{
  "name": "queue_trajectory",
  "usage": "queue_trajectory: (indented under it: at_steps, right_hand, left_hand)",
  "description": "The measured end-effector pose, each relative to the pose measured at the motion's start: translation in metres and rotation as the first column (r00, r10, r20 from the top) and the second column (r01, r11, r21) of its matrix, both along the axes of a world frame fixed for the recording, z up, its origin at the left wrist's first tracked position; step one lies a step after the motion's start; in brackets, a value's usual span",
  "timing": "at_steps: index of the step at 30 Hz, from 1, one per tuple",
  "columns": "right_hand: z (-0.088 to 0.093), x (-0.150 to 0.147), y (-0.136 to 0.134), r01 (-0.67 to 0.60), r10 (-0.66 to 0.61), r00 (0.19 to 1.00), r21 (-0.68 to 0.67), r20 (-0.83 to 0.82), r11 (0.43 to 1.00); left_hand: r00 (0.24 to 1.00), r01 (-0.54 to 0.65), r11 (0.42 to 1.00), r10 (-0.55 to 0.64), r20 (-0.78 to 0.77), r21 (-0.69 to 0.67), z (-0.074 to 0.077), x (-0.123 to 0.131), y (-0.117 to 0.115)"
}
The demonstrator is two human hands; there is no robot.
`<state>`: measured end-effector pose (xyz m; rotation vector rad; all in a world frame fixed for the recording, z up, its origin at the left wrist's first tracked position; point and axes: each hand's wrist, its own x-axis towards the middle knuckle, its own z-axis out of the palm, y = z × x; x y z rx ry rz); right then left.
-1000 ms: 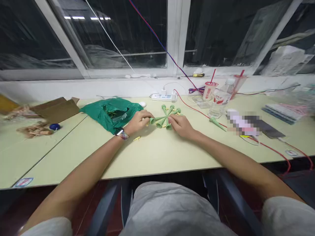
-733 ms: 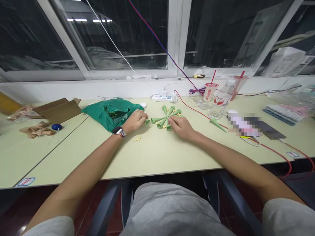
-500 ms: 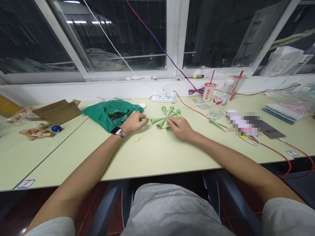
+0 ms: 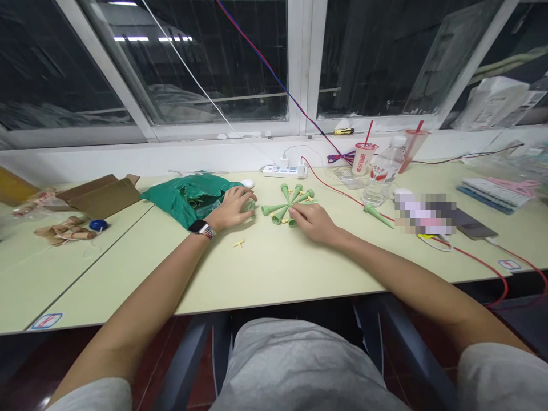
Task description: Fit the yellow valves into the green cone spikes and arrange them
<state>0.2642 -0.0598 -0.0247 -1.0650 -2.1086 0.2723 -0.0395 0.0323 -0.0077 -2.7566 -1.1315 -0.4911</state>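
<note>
Several green plastic watering spikes (image 4: 280, 215) lie on the table, fanned out like a star with their narrow tips meeting at the middle. My right hand (image 4: 314, 221) is closed at the right side of this star, thumb and forefinger pinched near the tips. What exactly lies in the pinch is hidden. My left hand (image 4: 233, 209) rests beside the green plastic bag (image 4: 180, 200), thumb and fingers curved around a pale green spike, mostly covered. Small yellow valve pieces (image 4: 310, 199) sit among the spikes. Another yellow valve (image 4: 238, 244) lies alone nearer me.
One more green spike (image 4: 378, 216) lies right, near a water bottle (image 4: 382, 177) and a drink cup (image 4: 365, 158). A power strip (image 4: 285, 170) stands behind, its red cable crossing rightward. Wooden toy parts with a blue ball (image 4: 98, 225) and a cardboard box (image 4: 100, 196) lie left.
My left hand has turned and spread its fingers wider around the pale green piece, shifting slightly toward the bag. My right hand and the star of spikes stay almost the same.
</note>
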Motion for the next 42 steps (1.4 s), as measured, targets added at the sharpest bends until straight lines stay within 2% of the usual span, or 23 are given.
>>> queue_trajectory:
  at_steps: [3,6,11,14,20,24,31,37,42]
  right_hand:
    - [0.001,0.0,0.0,0.005,-0.005,1.0,-0.001,0.001,1.0]
    - [0.001,0.0,0.001,0.009,-0.009,1.0,0.009,0.005,1.0]
    - [0.002,0.0,0.0,0.022,-0.022,0.999,0.012,0.025,1.0]
    - [0.004,0.001,0.001,0.033,-0.034,0.999,0.018,0.031,0.999]
    - [0.005,0.006,0.007,0.068,-0.067,0.997,0.014,-0.022,0.998]
    - [0.008,0.011,0.01,0.098,-0.098,0.993,0.003,-0.059,0.995]
    - [0.012,0.015,0.012,0.097,-0.096,0.983,0.002,-0.154,0.995]
    - [0.012,0.015,0.012,0.106,-0.107,0.983,-0.013,-0.149,0.994]
    - [0.013,0.016,0.012,0.119,-0.12,0.983,-0.016,-0.141,0.993]
  left_hand:
    - [0.995,-0.08,0.996,0.082,-0.054,0.036,0.009,0.002,-0.006]
    - [0.988,-0.128,0.992,0.128,-0.083,0.006,0.014,0.006,-0.011]
    - [0.973,-0.213,0.977,0.213,-0.093,0.008,0.012,0.012,-0.012]
    - [0.968,-0.25,0.968,0.25,-0.027,-0.023,0.007,0.014,-0.006]
    - [0.948,-0.186,0.97,0.219,0.229,-0.157,-0.008,0.017,0.012]
    - [0.916,-0.161,0.964,0.226,0.331,-0.213,-0.014,0.022,0.018]
    - [0.886,-0.12,0.954,0.228,0.404,-0.273,-0.018,0.029,0.022]
    - [0.849,-0.119,0.935,0.27,0.454,-0.333,-0.023,0.031,0.027]
    - [0.811,-0.067,0.934,0.255,0.526,-0.35,-0.026,0.034,0.029]
